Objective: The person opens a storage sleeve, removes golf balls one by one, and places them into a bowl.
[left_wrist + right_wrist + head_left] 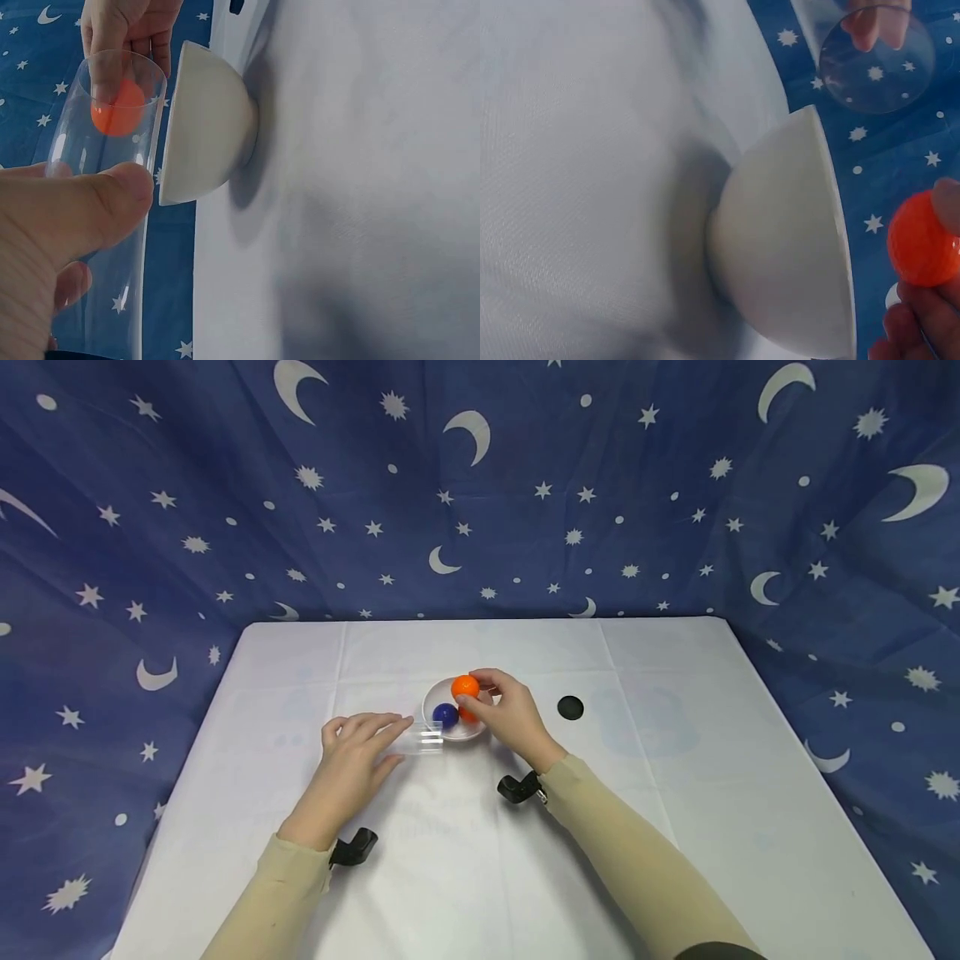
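A white bowl (429, 695) stands on the table, holding a blue ball (446, 717) and an orange ball (468, 716). Above its rim my right hand (513, 708) pinches another orange ball (465, 686) between thumb and fingers; the right wrist view also has this ball at its right edge. Left of the bowl, my left hand (351, 763) grips a clear open-ended tube (105, 169), thumb on the near side and fingers round the far side. In the head view the tube's end overlaps the bowl's left rim.
A flat black disc (571, 707) lies on the white-covered table (480, 877) to the right of the bowl. A blue curtain (525, 452) with moons and stars hangs behind and beside the table. A black wrist mount (356, 847) is strapped at the left sleeve.
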`<state>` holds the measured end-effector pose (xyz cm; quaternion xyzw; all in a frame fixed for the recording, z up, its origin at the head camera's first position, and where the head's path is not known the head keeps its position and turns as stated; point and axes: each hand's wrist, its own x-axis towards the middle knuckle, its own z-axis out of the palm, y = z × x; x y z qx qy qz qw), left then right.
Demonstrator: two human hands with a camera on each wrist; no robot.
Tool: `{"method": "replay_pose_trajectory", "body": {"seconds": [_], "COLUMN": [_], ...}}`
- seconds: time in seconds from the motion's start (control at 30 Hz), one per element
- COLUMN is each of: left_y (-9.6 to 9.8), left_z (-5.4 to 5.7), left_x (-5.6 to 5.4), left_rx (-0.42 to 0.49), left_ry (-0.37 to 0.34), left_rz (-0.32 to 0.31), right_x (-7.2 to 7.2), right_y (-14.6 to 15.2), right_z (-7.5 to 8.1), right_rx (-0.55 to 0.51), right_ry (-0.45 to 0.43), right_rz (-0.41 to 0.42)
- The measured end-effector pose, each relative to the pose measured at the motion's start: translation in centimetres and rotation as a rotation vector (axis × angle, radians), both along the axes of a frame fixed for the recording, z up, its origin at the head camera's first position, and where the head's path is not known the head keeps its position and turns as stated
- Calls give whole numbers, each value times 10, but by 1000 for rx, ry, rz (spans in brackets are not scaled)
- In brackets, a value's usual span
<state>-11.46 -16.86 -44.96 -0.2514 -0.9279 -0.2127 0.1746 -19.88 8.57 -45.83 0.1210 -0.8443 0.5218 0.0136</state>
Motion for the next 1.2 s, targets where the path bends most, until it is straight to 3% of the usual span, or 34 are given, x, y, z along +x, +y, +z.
{"method": "replay_pose_trajectory", "body": {"seconds": [0.2,0.63,1.2], "left_y": [1,-1,-3], "left_z": [-1,-3,-4], "left_x": [1,3,5], "left_rx": [1,18,7], "left_ry": [-8,-1,-1], "left_rz": [-4,-3,0], "right_x": [-6,-12,-11], "right_y": [-5,-14,-23], "right_z": [-5,-13,-11], "right_rx": [117,246,286], "right_ry": [50,77,54], "right_rz": [-23,-47,-69]}}
